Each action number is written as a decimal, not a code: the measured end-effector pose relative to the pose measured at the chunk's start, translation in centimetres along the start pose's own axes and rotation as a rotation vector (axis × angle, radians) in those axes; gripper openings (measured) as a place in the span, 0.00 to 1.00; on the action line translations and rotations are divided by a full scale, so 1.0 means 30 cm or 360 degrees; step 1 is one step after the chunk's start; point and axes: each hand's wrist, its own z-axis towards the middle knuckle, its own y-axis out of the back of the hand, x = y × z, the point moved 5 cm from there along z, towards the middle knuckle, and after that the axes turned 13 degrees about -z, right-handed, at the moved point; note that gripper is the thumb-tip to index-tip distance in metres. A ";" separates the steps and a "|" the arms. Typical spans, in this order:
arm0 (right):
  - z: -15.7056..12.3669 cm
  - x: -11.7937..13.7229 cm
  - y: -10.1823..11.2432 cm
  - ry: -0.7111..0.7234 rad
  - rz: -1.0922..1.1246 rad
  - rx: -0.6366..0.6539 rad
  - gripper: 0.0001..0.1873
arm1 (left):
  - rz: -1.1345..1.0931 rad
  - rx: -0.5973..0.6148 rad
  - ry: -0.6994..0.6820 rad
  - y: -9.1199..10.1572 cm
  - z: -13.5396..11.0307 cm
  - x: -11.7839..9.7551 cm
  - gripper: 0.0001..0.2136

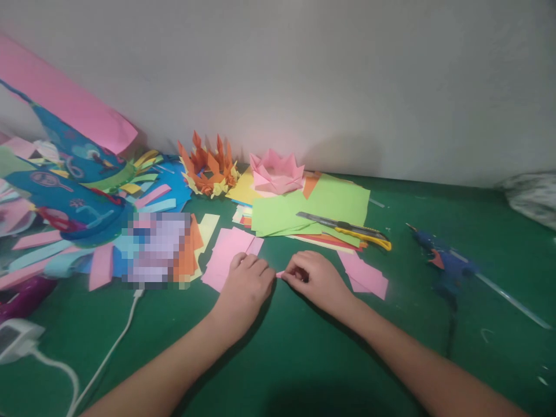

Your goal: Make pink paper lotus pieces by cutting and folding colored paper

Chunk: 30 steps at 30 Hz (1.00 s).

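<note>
Between my two hands a small folded piece of pink paper (280,274) shows, mostly hidden by the fingers. My left hand (249,286) grips its left end with bent fingers, low over the table. My right hand (315,278) pinches the other end between thumb and forefinger. Behind my left hand lies a stack of pink paper pieces (221,255). More pink paper pieces (365,275) lie to the right of my right hand. Farther back, a yellow box cutter (360,231) rests on green paper sheets (282,211).
At the back stand an orange-and-yellow folded paper crown (208,168) and a pink paper crown (278,171). A blue glue gun (452,260) with a glue stick lies right. Blue cone hats (87,202) with paper strips fill the left, near a white cable (121,336).
</note>
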 end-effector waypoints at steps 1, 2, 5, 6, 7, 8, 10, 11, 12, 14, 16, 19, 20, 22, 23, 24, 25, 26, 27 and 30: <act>0.001 -0.003 -0.001 -0.0014 0.0009 0.0005 0.11 | -0.0013 -0.0002 0.0009 0.002 -0.001 -0.001 0.10; 0.003 -0.006 -0.003 -0.0027 0.0019 0.0010 0.11 | -0.0032 -0.0002 0.0024 0.004 -0.002 -0.001 0.11; 0.005 -0.012 -0.008 -0.0065 0.0050 0.0029 0.10 | -0.0066 0.0003 0.0058 0.006 -0.007 -0.002 0.11; 0.005 -0.013 -0.009 -0.0074 0.0061 0.0035 0.10 | -0.0056 -0.0004 0.0054 0.006 -0.009 -0.004 0.11; 0.006 -0.013 -0.009 -0.0084 0.0072 0.0041 0.10 | -0.0039 -0.0015 0.0046 0.007 -0.011 -0.006 0.11; 0.007 -0.013 -0.009 -0.0093 0.0079 0.0044 0.10 | -0.0022 -0.0025 0.0035 0.007 -0.014 -0.007 0.10; 0.009 -0.009 -0.006 -0.0107 0.0081 0.0047 0.11 | -0.0004 -0.0040 0.0016 0.007 -0.017 -0.010 0.10; 0.010 -0.007 -0.004 -0.0113 0.0076 0.0047 0.11 | -0.0002 -0.0042 0.0010 0.007 -0.018 -0.010 0.10; 0.011 -0.005 -0.002 -0.0119 0.0070 0.0048 0.11 | 0.0002 -0.0045 0.0007 0.007 -0.018 -0.011 0.10; 0.013 -0.002 0.002 -0.0133 0.0059 0.0048 0.11 | 0.0025 -0.0052 -0.0005 0.007 -0.019 -0.014 0.10; 0.013 -0.001 0.003 -0.0152 0.0051 0.0056 0.11 | 0.0064 -0.0051 -0.0011 0.006 -0.019 -0.018 0.10; 0.014 -0.004 0.002 -0.0175 0.0042 0.0073 0.10 | 0.0111 -0.0033 -0.0001 0.003 -0.021 -0.023 0.10; 0.014 -0.005 0.000 -0.0178 0.0043 0.0077 0.10 | 0.0122 -0.0027 0.0007 0.002 -0.022 -0.024 0.10; 0.014 -0.007 -0.001 -0.0175 0.0048 0.0078 0.10 | 0.0140 -0.0014 0.0017 0.001 -0.023 -0.026 0.10; 0.013 -0.007 -0.002 -0.0172 0.0051 0.0078 0.09 | 0.0148 -0.0008 0.0017 0.001 -0.023 -0.027 0.10; 0.014 -0.007 -0.002 -0.0170 0.0052 0.0078 0.09 | 0.0156 -0.0001 0.0015 0.000 -0.023 -0.028 0.09; 0.014 -0.006 -0.001 -0.0169 0.0050 0.0080 0.09 | 0.0163 0.0004 0.0014 0.001 -0.023 -0.028 0.09; 0.014 -0.005 0.000 -0.0169 0.0043 0.0084 0.09 | 0.0167 0.0007 0.0015 0.001 -0.023 -0.027 0.09; 0.015 -0.003 0.001 -0.0168 0.0036 0.0092 0.09 | 0.0166 0.0004 0.0019 0.002 -0.023 -0.025 0.09; 0.016 0.001 0.005 -0.0168 0.0012 0.0095 0.09 | 0.0101 -0.0025 0.0032 0.009 -0.023 -0.015 0.08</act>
